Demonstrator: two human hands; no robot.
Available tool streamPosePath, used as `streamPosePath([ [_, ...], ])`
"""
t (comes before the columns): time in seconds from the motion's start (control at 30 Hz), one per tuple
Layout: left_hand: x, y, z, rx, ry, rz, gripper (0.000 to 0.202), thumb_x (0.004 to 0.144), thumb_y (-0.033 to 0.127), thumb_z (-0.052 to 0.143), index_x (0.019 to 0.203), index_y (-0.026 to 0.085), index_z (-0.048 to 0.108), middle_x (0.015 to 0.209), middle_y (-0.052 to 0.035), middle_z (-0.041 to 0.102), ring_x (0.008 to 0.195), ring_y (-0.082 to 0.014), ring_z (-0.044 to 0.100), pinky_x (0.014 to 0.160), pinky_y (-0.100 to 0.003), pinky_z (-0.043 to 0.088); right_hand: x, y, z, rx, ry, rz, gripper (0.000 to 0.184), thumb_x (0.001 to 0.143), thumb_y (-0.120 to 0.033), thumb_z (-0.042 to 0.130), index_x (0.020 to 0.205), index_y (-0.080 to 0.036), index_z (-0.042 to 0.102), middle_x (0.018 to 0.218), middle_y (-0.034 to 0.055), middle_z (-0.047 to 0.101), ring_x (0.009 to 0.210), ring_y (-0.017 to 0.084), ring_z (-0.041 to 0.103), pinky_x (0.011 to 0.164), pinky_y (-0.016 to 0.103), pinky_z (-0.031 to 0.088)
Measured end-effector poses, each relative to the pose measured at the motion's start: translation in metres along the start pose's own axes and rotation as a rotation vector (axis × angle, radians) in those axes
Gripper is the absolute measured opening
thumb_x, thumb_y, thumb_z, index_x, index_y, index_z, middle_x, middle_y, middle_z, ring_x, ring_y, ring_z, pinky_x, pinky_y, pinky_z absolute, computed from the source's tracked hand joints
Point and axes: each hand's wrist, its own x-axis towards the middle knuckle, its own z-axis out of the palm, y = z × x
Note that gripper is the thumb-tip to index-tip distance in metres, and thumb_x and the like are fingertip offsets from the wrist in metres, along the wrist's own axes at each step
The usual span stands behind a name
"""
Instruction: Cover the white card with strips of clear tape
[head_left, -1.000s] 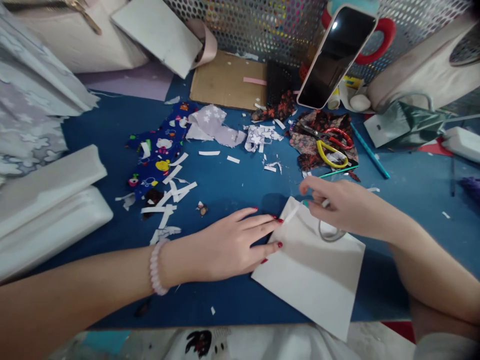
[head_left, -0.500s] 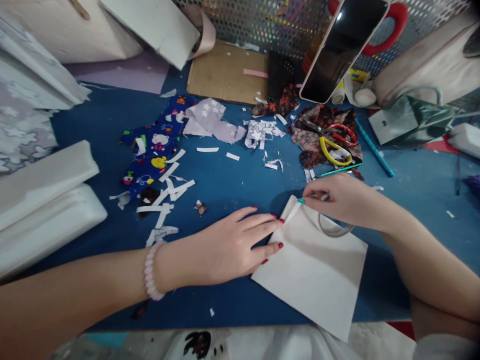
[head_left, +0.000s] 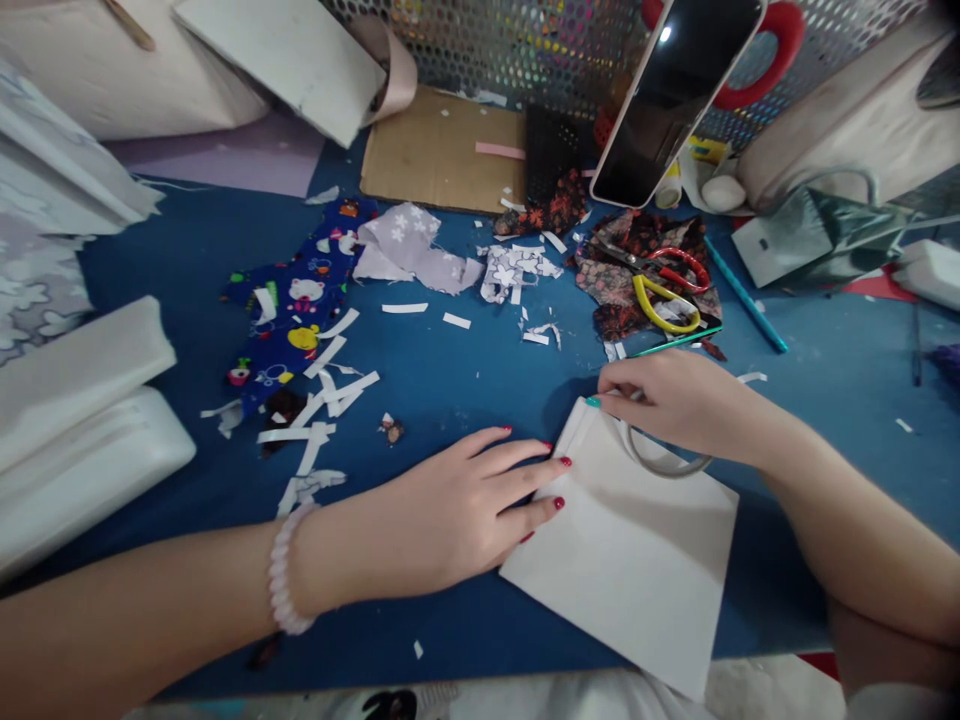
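Note:
A white rectangular sheet (head_left: 637,560) lies at an angle near the table's front edge, with a narrow strip along its upper left side. My left hand (head_left: 465,510) rests palm down with fingers spread, the fingertips on the sheet's left edge. At the sheet's top corner my right hand (head_left: 667,405) is closed, thumb and forefinger pinched together. From under its palm shows a grey ring (head_left: 667,468), like a thin roll of tape, partly hidden by the hand. The thumb touches the corner of the sheet.
Scissors (head_left: 671,290) with red and yellow handles lie on dark floral cloth behind my right hand. Blue printed cloth (head_left: 300,300) and white paper strips (head_left: 322,395) lie left of centre. A phone (head_left: 675,100) leans at the back. White blocks (head_left: 90,460) stand at left.
The strip by the sheet's upper left edge, raised before, now lies flatter along it. Both hands keep nearly the same place on the sheet. The view has shifted slightly.

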Motion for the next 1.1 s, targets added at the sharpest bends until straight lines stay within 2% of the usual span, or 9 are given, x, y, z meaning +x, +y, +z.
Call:
streamPosePath([
  [0.27, -0.0006, -0.0001, 0.0007, -0.008, -0.010, 0.001, 0.029, 0.099, 0.019, 0.047, 0.122, 0.016, 0.064, 0.142, -0.0104, 0.055, 0.126, -0.0291, 0.052, 0.105, -0.048, 0.041, -0.0026, 0.0026, -0.0047, 0.052, 0.048, -0.053, 0.021, 0.090, -0.029, 0.049, 0.074, -0.023, 0.062, 0.064, -0.0026, 0.064, 0.055, 0.011, 0.051, 0.055, 0.024, 0.029],
  [0.57, -0.0007, 0.0011, 0.0016, -0.002, 0.009, -0.002, 0.030, 0.099, 0.017, 0.045, 0.123, 0.015, 0.064, 0.141, -0.0107, 0.056, 0.124, -0.0292, 0.052, 0.105, -0.048, 0.040, 0.0007, 0.0048, -0.0002, -0.021, 0.050, -0.064, 0.023, 0.091, -0.028, 0.048, 0.077, -0.023, 0.065, 0.069, -0.0009, 0.068, 0.060, 0.014, 0.056, 0.055, 0.026, 0.027],
  [0.83, -0.0006, 0.0017, 0.0011, 0.019, 0.007, 0.002, 0.030, 0.099, 0.018, 0.046, 0.123, 0.015, 0.063, 0.141, -0.0106, 0.056, 0.124, -0.0294, 0.052, 0.103, -0.048, 0.040, 0.0010, 0.0013, -0.0007, -0.094, 0.000, -0.013, 0.025, 0.094, -0.031, 0.045, 0.080, -0.024, 0.064, 0.074, 0.0005, 0.070, 0.067, 0.016, 0.059, 0.057, 0.026, 0.026],
  [1.1, -0.0007, 0.0029, 0.0006, 0.022, 0.007, -0.009, 0.029, 0.099, 0.020, 0.046, 0.122, 0.016, 0.063, 0.142, -0.0085, 0.055, 0.126, -0.0279, 0.050, 0.105, -0.047, 0.039, 0.0011, 0.0007, -0.0003, -0.125, -0.012, -0.008, 0.025, 0.095, -0.031, 0.046, 0.077, -0.023, 0.061, 0.070, -0.0010, 0.067, 0.063, 0.014, 0.056, 0.056, 0.026, 0.023],
])
